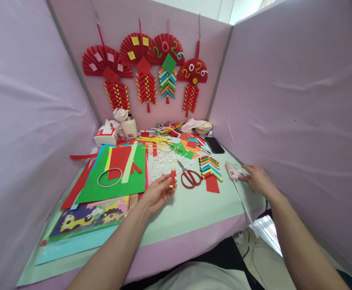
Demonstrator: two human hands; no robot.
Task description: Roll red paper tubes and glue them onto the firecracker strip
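Note:
Between the thumb and fingers of my left hand (160, 192) is a small red paper roll (172, 178) with yellow ends, held upright over the table. My right hand (260, 181) is at the right edge of the table, its fingers around the handle of a pale pink glue gun (232, 171). A pair of red-handled scissors (189, 177) lies just right of the held roll. Between the scissors and the glue gun, colourful paper rolls (209, 166) form a slanted double row, with a red paper piece (212, 185) below them.
Coloured paper sheets (88, 187) with a ring (110, 178) on top cover the left side. Paper scraps (185, 150), a phone (215, 145), a tissue box (106, 135) and a white jar (129, 127) stand farther back. Fan ornaments (166, 50) hang behind. A white cord (244, 207) crosses the front edge.

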